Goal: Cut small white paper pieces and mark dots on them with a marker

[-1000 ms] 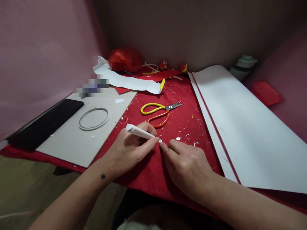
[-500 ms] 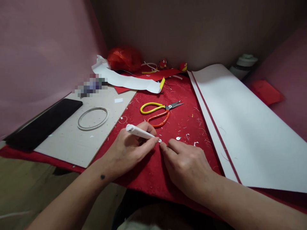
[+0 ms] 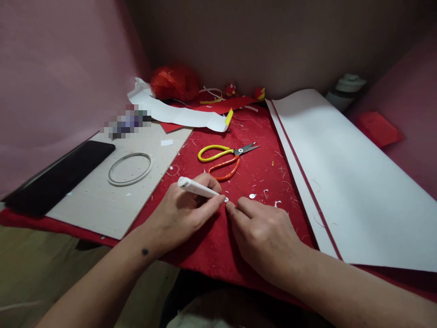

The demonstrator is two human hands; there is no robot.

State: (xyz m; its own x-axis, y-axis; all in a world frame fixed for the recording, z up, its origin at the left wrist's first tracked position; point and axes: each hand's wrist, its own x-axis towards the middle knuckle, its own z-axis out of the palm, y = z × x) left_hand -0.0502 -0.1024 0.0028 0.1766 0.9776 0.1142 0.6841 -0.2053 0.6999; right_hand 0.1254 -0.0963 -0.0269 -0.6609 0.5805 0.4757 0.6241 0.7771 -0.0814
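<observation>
My left hand is closed round a white pen-shaped tool, its tip down on a tiny white paper piece lying on the red cloth. My right hand rests on the cloth just right of it. Its thumb and forefinger are pressed together at the edge of that same piece. A second small white cutout lies a little further right. Scissors with one yellow and one orange handle lie shut beyond the hands.
A large white sheet with a red stripe covers the right side. On the left lies a beige board with a thin ring and a black phone. White paper strip, red bag and small toys stand at the back.
Both hands stay in place at the small paper piece. The view has shifted slightly, nothing else has moved.
</observation>
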